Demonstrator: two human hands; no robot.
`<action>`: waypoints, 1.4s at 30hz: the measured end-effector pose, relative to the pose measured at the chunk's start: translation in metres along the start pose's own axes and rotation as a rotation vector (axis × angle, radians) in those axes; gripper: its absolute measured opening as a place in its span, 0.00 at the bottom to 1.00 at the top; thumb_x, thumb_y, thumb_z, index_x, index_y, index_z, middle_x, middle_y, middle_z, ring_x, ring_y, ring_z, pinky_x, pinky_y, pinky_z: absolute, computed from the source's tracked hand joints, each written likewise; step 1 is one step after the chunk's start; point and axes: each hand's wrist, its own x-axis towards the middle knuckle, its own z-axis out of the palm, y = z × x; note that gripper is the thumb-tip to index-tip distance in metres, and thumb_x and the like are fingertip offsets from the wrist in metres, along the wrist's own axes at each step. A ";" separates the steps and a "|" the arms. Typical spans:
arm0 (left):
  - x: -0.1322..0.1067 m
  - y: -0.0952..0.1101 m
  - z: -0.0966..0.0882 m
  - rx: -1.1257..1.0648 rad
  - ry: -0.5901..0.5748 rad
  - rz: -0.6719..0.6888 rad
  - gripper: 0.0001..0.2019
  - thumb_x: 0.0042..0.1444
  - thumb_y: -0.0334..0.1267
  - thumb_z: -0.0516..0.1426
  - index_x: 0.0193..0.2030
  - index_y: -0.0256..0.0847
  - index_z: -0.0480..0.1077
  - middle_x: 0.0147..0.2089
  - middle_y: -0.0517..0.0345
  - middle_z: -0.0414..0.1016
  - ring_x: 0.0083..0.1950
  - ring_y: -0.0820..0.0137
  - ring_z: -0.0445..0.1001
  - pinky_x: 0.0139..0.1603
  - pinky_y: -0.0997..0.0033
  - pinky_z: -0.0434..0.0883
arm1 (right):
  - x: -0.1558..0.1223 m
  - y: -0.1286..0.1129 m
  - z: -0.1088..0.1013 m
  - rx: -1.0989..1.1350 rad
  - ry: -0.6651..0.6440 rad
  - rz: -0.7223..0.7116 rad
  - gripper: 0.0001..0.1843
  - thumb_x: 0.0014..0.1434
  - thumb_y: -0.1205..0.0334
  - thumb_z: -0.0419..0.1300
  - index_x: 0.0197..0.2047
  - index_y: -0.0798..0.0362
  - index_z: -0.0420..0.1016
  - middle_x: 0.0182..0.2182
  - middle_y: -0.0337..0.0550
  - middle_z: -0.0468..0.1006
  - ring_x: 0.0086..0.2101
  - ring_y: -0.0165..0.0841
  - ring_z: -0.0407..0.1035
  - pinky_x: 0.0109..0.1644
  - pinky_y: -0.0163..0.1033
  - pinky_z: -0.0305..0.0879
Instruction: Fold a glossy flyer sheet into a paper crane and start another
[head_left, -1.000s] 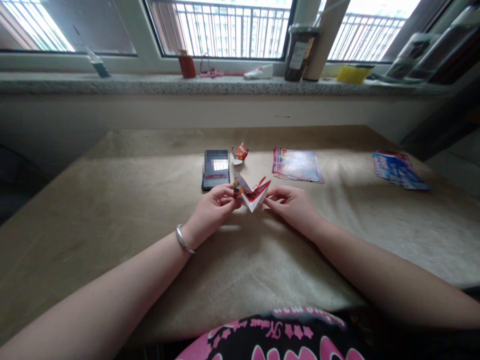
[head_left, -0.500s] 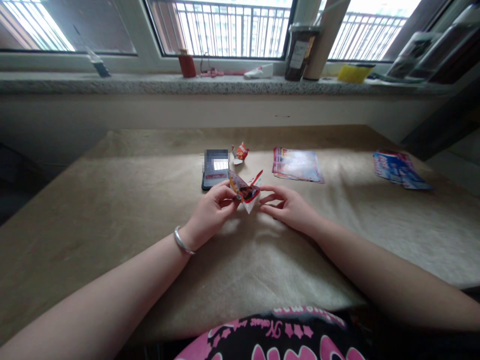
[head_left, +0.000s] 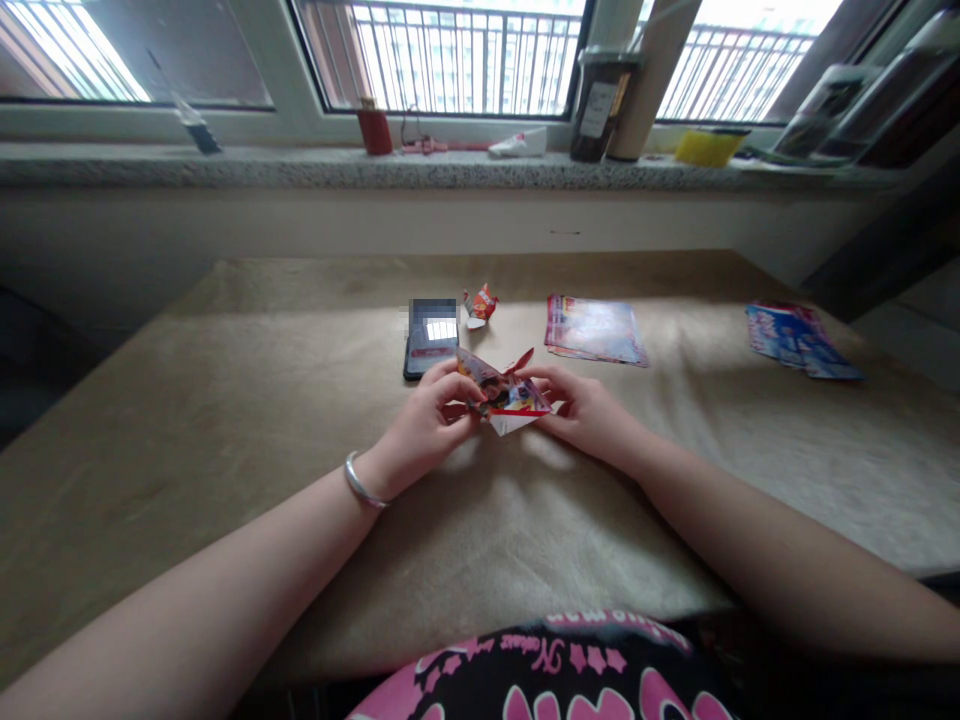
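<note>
Between my hands, a little above the table, is a partly folded sheet of colourful printed paper (head_left: 506,393) with white showing on its underside. Its left side is pinched between the thumb and fingers of my left hand (head_left: 442,408), which has a silver bangle at the wrist. On the right side of the paper, my right hand (head_left: 574,402) grips it with bent fingers; those fingertips are partly hidden behind the sheet. Just beyond my left hand lies a phone (head_left: 433,345). A small folded red-and-white paper piece (head_left: 481,306) stands beside the phone.
A stack of printed sheets (head_left: 596,330) lies behind my right hand. Further right on the table (head_left: 225,450) is a fanned pile of blue-and-pink printed sheets (head_left: 801,340). The window sill (head_left: 285,172) holds a red bottle (head_left: 373,128), a dark container (head_left: 598,108) and a yellow item (head_left: 709,146).
The folded paper has spread wider toward the right and tilted, showing more of its printed face. My right hand has shifted slightly right and now grips its right side.
</note>
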 end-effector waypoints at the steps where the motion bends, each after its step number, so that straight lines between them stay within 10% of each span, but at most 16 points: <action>1: -0.001 -0.002 0.000 0.013 -0.010 0.005 0.06 0.53 0.33 0.55 0.40 0.39 0.67 0.54 0.51 0.57 0.52 0.67 0.67 0.49 0.64 0.73 | 0.000 0.001 -0.001 -0.017 0.006 -0.009 0.20 0.54 0.64 0.57 0.51 0.49 0.66 0.38 0.41 0.77 0.32 0.27 0.72 0.37 0.33 0.70; 6: -0.002 -0.007 -0.003 0.289 -0.041 0.104 0.18 0.51 0.32 0.59 0.50 0.45 0.67 0.56 0.51 0.56 0.58 0.62 0.62 0.60 0.58 0.64 | 0.001 0.007 -0.005 -0.209 0.055 -0.005 0.11 0.54 0.65 0.55 0.42 0.50 0.72 0.32 0.39 0.78 0.27 0.26 0.71 0.32 0.32 0.67; 18: 0.003 -0.004 -0.029 0.641 -0.334 0.211 0.13 0.51 0.28 0.53 0.44 0.41 0.68 0.43 0.52 0.67 0.45 0.65 0.66 0.47 0.64 0.66 | -0.001 0.018 -0.020 -0.458 -0.006 -0.094 0.09 0.55 0.63 0.55 0.36 0.48 0.76 0.32 0.37 0.78 0.26 0.27 0.69 0.31 0.32 0.62; 42: -0.003 0.006 -0.038 0.836 -0.376 0.277 0.11 0.58 0.34 0.50 0.43 0.44 0.71 0.46 0.55 0.75 0.43 0.68 0.74 0.42 0.72 0.69 | 0.001 0.022 -0.026 -0.376 -0.177 -0.221 0.11 0.56 0.64 0.56 0.39 0.47 0.78 0.36 0.42 0.79 0.35 0.31 0.72 0.39 0.36 0.66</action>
